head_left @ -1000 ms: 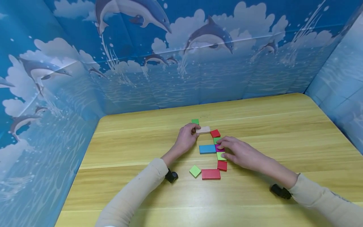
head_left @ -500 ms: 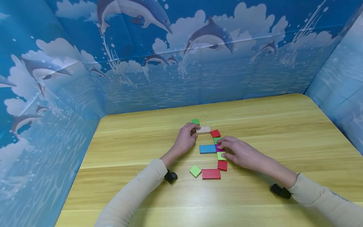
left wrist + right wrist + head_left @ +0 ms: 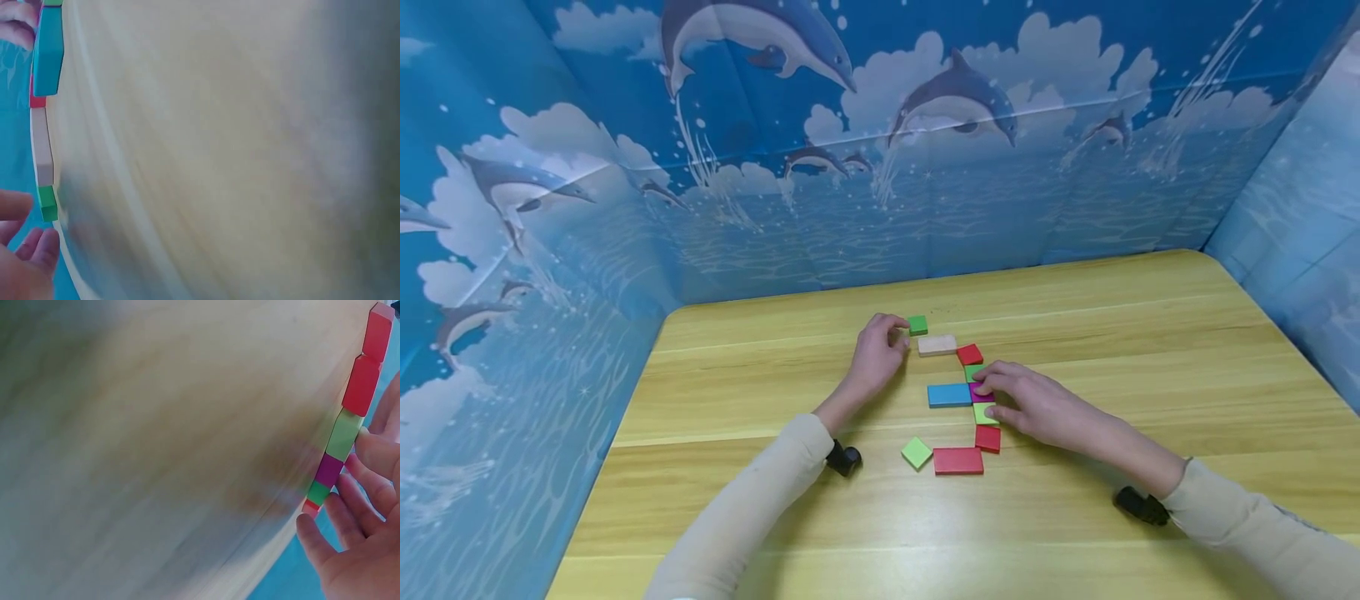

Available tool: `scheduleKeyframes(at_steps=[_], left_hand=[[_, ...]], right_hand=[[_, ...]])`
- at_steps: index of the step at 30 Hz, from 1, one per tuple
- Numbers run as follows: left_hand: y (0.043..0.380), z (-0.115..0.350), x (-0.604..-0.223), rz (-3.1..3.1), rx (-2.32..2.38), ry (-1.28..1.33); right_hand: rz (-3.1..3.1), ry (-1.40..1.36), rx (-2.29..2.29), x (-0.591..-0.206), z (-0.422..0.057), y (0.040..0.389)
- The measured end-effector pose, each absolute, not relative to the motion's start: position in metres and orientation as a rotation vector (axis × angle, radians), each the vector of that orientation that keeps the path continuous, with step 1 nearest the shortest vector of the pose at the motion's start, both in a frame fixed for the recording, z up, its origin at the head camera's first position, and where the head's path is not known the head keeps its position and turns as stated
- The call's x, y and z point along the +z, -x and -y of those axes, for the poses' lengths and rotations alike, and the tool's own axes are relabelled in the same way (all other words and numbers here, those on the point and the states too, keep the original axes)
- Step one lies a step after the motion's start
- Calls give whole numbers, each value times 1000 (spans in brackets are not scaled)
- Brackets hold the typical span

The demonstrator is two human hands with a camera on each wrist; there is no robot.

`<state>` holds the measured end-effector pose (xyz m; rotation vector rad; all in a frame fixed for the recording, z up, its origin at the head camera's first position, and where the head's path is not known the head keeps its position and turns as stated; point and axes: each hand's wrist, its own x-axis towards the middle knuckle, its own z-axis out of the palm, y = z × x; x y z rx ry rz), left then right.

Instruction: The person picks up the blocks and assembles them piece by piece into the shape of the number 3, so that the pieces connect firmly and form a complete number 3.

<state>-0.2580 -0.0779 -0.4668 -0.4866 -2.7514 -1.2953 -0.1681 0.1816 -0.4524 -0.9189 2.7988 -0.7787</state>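
My left hand (image 3: pixel 877 350) hovers by the far green square block (image 3: pixel 917 325), its fingertips close to that block's left side. In the left wrist view its thumb and fingers are apart with nothing between them. A pale wooden block (image 3: pixel 937 345) lies just in front of the green one. My right hand (image 3: pixel 1037 404) rests its fingertips at the purple block (image 3: pixel 329 470) and the light green block (image 3: pixel 982 413), fingers loosely bent. These sit in a column with a green block (image 3: pixel 972 372) and red blocks (image 3: pixel 970 355). A blue block (image 3: pixel 949 396) adjoins the purple one on its left.
Nearer the front lie a small red block (image 3: pixel 988 439), a long red block (image 3: pixel 958 461) and a light green block (image 3: pixel 916 453) turned like a diamond. A dolphin-print curtain (image 3: pixel 880 208) stands behind the wooden table (image 3: pixel 1075 317).
My left hand has let go of the pale block and moved left and slightly away, toward the far green block. The right hand and the other blocks stay in place.
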Motion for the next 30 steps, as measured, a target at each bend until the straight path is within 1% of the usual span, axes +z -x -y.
scheduleKeyframes(at_steps=[10, 19, 25, 30], left_hand=[[274, 75, -470, 2820, -1228, 454], [287, 77, -477, 2836, -1274, 603], [287, 74, -479, 2813, -1289, 533], [284, 77, -478, 2755, -1403, 474]], right_hand=[[-2787, 919, -802, -453, -182, 168], [-2786, 896, -792, -453, -182, 167], [-2789, 898, -782, -453, -181, 167], [-2790, 905, -783, -453, -182, 167]])
